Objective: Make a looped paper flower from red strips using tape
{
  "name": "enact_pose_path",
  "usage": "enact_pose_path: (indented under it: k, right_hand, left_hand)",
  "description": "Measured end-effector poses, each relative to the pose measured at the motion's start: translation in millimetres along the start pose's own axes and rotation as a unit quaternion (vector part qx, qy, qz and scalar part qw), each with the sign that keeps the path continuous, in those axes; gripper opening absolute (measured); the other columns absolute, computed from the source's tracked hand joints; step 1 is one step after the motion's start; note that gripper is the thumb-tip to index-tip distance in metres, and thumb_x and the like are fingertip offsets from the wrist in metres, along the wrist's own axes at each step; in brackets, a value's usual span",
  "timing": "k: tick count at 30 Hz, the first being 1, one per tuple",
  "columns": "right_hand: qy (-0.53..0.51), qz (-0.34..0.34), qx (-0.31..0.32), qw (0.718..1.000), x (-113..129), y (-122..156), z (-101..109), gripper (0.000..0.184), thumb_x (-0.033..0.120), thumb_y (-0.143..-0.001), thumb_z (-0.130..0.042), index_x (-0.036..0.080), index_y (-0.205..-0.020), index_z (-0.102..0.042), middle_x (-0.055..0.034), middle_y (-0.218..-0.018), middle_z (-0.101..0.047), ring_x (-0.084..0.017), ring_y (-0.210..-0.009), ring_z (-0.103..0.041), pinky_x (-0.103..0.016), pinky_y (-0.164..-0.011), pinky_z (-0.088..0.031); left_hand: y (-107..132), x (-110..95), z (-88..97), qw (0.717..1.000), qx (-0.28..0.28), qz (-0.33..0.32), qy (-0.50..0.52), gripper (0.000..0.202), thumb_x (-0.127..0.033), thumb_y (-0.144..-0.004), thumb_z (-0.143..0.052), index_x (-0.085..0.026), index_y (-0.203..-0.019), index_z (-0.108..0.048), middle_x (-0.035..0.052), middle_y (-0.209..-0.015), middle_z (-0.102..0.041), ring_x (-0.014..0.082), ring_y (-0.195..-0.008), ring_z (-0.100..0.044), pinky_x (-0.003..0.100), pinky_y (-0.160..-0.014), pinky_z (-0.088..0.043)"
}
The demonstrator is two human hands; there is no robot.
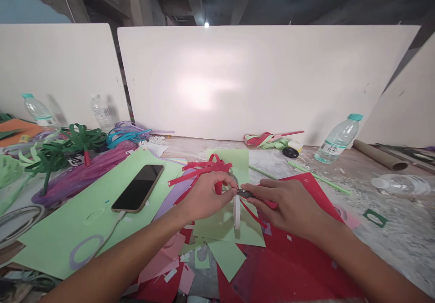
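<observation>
My left hand [210,196] is closed in a pinch, its thumb and fingertip meeting at the top of a white tape roll [237,214] seen nearly edge-on. My right hand [290,203] is closed around a small dark tool that looks like scissors [245,193], whose tip touches or almost touches the left fingertips. Red looped paper strips [214,163] lie just beyond my left hand, partly hidden by it. Beneath both hands are light green paper sheets [249,230]. A narrow red strip [253,213] trails below my right fingers.
A phone [138,188] with a cable lies on green paper at left. Red sheets [272,262] and scraps cover the front. Green paper tassels [83,137] stand at far left. A water bottle [340,139] stands right; another bottle [404,184] lies nearby. A white board [265,85] rises behind.
</observation>
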State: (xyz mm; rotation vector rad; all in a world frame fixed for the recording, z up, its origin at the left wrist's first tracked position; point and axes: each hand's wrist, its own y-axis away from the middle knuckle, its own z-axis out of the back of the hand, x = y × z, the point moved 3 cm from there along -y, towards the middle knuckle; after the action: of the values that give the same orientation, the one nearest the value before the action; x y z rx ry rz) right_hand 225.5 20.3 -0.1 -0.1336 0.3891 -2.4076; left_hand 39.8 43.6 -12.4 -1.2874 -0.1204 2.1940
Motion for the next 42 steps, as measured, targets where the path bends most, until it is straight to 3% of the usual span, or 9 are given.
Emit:
enact_pose_path:
  k: [9, 16, 32, 42]
  right_hand:
    - [-0.036, -0.013, 0.005, 0.999, 0.8, -1.2, 0.8, 0.031, 0.037, -0.095, -0.04, 0.026, -0.107, -0.067, -0.0024, -0.069, -0.065, -0.015, -0.058, -0.058, -0.026, -0.051, -0.028]
    - [-0.063, -0.03, 0.002, 0.998, 0.1, 0.9, -3.2, 0.031, 0.038, -0.094, -0.045, 0.031, -0.119, -0.061, -0.0019, -0.076, -0.068, -0.017, -0.063, -0.061, -0.026, -0.054, -0.033]
    - [-0.065, -0.021, -0.012, 0.998, 2.2, -1.7, -1.9, 0.03, 0.037, -0.094, -0.044, 0.028, -0.111, -0.067, -0.0025, -0.073, -0.069, -0.015, -0.061, -0.061, -0.024, -0.054, -0.035]
    - [-0.075, -0.029, -0.02, 0.997, 2.7, -2.0, -3.6, 0.029, 0.034, -0.094, -0.045, 0.027, -0.112, -0.067, -0.0025, -0.071, -0.07, -0.015, -0.06, -0.062, -0.024, -0.054, -0.037]
  left_hand:
    - [0.1, 0.8, -0.3, 0.999, -0.011, -0.014, -0.03, 0.012, -0.021, -0.082, -0.055, -0.022, -0.082, -0.067, -0.0031, -0.088, -0.07, 0.0129, -0.083, -0.061, 0.024, -0.075, -0.044]
    - [0.1, 2.1, -0.4, 0.997, -0.025, -0.024, -0.063, 0.014, -0.022, -0.083, -0.054, -0.024, -0.085, -0.069, -0.0048, -0.087, -0.071, 0.0127, -0.08, -0.06, 0.024, -0.071, -0.042]
    - [1.6, -1.3, -1.6, 0.997, -0.022, -0.016, -0.072, 0.015, -0.025, -0.083, -0.053, -0.023, -0.084, -0.068, -0.0023, -0.087, -0.071, 0.015, -0.074, -0.058, 0.027, -0.069, -0.042]
    - [1.6, 1.8, -4.5, 0.995, -0.034, -0.027, -0.093, 0.016, -0.026, -0.085, -0.051, -0.023, -0.084, -0.067, -0.0008, -0.088, -0.071, 0.017, -0.081, -0.059, 0.028, -0.073, -0.043]
